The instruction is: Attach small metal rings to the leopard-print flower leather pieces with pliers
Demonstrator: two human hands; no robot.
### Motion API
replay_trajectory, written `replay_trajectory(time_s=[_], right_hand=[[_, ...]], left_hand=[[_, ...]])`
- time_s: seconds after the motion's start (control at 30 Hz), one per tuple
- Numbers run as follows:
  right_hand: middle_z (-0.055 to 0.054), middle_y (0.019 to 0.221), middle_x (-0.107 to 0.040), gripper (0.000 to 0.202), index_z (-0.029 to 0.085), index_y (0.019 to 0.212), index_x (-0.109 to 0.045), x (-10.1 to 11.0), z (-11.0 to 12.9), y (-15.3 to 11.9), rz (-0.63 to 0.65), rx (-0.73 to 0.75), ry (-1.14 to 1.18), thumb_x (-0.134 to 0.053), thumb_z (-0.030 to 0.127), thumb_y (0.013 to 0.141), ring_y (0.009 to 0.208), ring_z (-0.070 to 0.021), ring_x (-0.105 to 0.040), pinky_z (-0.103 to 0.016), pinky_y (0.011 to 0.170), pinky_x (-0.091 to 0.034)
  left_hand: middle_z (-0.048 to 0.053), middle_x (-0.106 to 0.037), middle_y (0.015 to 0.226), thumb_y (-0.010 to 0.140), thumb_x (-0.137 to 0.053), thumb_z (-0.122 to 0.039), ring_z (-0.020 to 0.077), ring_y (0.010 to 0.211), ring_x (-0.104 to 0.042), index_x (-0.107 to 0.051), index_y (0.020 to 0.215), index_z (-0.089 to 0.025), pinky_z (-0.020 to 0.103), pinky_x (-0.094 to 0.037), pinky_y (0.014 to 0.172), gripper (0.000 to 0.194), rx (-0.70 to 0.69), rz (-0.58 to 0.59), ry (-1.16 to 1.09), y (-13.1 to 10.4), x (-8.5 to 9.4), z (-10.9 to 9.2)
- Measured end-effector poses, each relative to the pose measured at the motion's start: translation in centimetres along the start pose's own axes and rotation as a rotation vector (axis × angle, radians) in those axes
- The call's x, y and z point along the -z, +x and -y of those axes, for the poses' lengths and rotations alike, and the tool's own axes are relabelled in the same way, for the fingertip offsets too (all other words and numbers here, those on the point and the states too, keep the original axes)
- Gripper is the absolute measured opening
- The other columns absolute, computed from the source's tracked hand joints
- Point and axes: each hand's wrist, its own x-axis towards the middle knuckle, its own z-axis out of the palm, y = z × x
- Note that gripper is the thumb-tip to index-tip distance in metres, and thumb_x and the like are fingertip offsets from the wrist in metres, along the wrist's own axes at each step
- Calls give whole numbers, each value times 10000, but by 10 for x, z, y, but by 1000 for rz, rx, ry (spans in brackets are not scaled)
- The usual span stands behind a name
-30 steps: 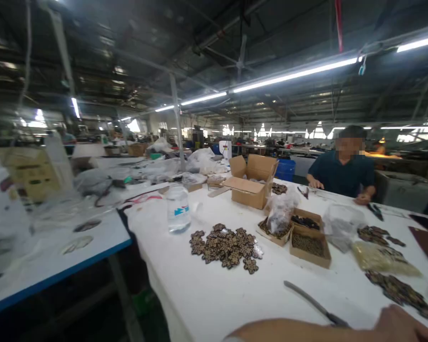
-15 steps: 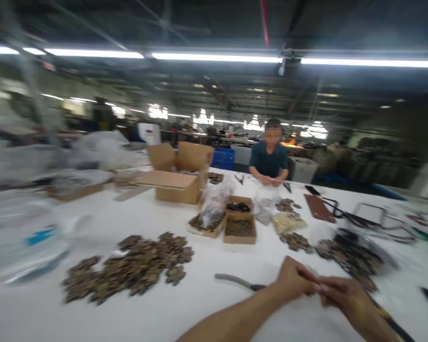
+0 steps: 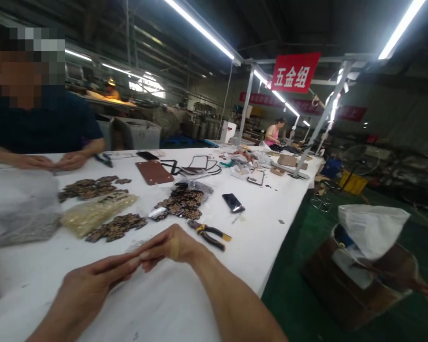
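Note:
My left hand (image 3: 89, 285) and my right hand (image 3: 169, 247) meet fingertip to fingertip above the white table (image 3: 157, 304). Both are closed in a pinch, and whatever lies between the fingers is hidden. A yellowish strip wraps part of my right hand. Just beyond it lie pliers (image 3: 209, 233) with yellow and black handles. Past my fingers is a small heap of brown patterned flower-shaped pieces (image 3: 117, 227). A larger pile of such pieces (image 3: 185, 200) sits partly in clear plastic.
A yellowish plastic packet (image 3: 96, 213) and a clear bag (image 3: 21, 204) lie to the left. A phone (image 3: 233, 203) and a brown panel (image 3: 154, 173) rest farther back. A co-worker (image 3: 39, 118) sits across the table. A brown bin (image 3: 356, 280) stands beyond the right edge.
The view has swung right, bringing the table's right edge, the bin and a red sign into sight. The cardboard boxes have left view. My hands still meet at the fingertips.

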Motion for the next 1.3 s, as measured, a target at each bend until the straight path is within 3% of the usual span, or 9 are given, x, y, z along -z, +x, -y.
replay_trajectory(time_s=[0.03, 0.13, 0.27, 0.37, 0.77, 0.93, 1.3], right_hand=[[-52, 1023, -696, 325, 123, 1117, -664, -3, -6, 5, 36, -4, 32, -682, 377, 915, 858, -194, -677, -382, 774, -581], [-23, 659, -693, 433, 75, 926, -749, -9, -32, 8, 94, -20, 156, -879, 401, 670, 559, -147, -619, -343, 622, -551], [-47, 613, -702, 433, 90, 922, -759, -8, -76, 12, 157, -25, 295, -894, 382, 633, 512, -145, -621, -292, 540, -515], [-77, 664, -725, 415, 95, 923, -738, -6, -91, 10, 143, -77, 300, -896, 356, 641, 564, -176, -665, -316, 578, -542], [-80, 647, -720, 445, 98, 874, -716, -7, -91, 6, 109, -139, 249, -899, 417, 623, 567, -185, -670, -326, 596, -559], [-85, 644, -719, 460, 90, 850, -717, -8, -88, 6, 106, -161, 231, -904, 429, 602, 538, -182, -657, -329, 573, -555], [-89, 685, -723, 408, 98, 916, -725, -10, -86, 3, 122, -142, 280, -876, 388, 673, 602, -191, -673, -335, 606, -558]], left_hand=[[46, -780, 874, 483, -903, -388, 226, 813, -706, -785, 879, -180, 305, -572, 708, 463, 31, 100, -59, -10, -1, -6], [89, -752, 734, 500, -907, -380, 174, 657, -651, -792, 833, -119, 280, -528, 643, 439, 12, 167, -134, -38, -11, -16], [87, -712, 634, 470, -930, -361, 138, 545, -577, -795, 790, -88, 269, -467, 571, 441, -21, 141, -193, -50, -18, 0], [88, -706, 626, 524, -918, -380, 133, 535, -570, -797, 812, -83, 271, -454, 559, 431, -26, 132, -223, -53, -17, 13], [80, -700, 619, 540, -910, -385, 137, 519, -565, -789, 783, -94, 270, -452, 539, 398, -131, 89, -89, -52, -18, 20], [72, -690, 630, 593, -878, -418, 142, 547, -581, -770, 780, -96, 268, -455, 555, 389, -140, 122, -87, -53, -17, 20], [57, -674, 650, 500, -928, -379, 117, 568, -549, -742, 726, -101, 263, -410, 573, 403, -8, 137, -361, -56, -18, 19]])
